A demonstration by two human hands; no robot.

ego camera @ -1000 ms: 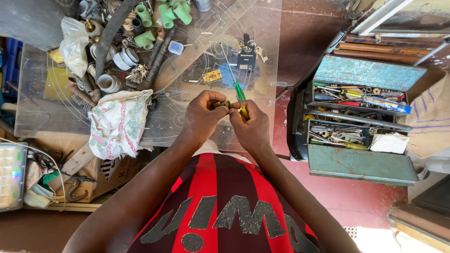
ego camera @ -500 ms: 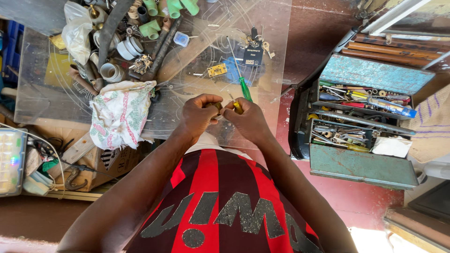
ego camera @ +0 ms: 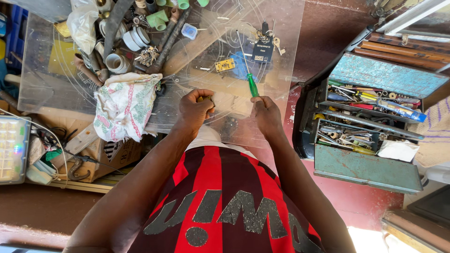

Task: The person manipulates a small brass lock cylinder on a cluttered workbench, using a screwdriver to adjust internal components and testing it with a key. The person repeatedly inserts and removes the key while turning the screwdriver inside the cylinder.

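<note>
Where the two hands met half a second ago, they now sit apart over the clear plastic sheet (ego camera: 281, 56). The left hand (ego camera: 194, 110) is curled tightly around a small brass-coloured piece (ego camera: 205, 99). The right hand (ego camera: 266, 115) grips a green-handled screwdriver (ego camera: 252, 85), shaft pointing away. A patterned cloth (ego camera: 124, 105) lies left; an open metal toolbox (ego camera: 370, 122) stands right.

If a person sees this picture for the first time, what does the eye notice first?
At the centre, the right hand holds a green-handled screwdriver and the left hand grips a small brass-coloured part, above a clear plastic sheet. On the right stands an open blue toolbox full of tools.
</note>
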